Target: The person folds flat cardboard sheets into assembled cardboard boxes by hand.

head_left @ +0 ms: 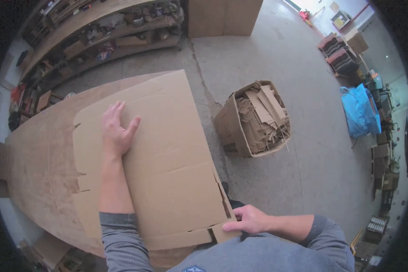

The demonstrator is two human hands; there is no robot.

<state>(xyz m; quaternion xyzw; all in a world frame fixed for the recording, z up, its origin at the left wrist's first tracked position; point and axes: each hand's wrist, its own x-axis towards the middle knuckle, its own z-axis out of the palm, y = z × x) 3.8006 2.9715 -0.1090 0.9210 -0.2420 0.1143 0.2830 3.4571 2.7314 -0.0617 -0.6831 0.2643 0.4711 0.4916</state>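
Note:
A large brown cardboard sheet (167, 136) with slits along its edges lies flat on a wooden table (41, 145). My left hand (118, 128) rests on the upper left part of the sheet, fingers stretched out and thumb apart. At the sheet's lower right corner, my right hand (249, 219) is closed on a cardboard flap (225, 230), thumb on top and the other fingers partly hidden beneath. Narrow gaps show between the flap strips and the main panel along the right edge.
On the floor right of the table stands a cardboard box (235, 124) full of cardboard scraps (265, 111). Loaded shelves (118, 34) line the back left. A blue bag (360, 111) and stacked items are along the right wall. A large cardboard panel (224, 18) stands at the back.

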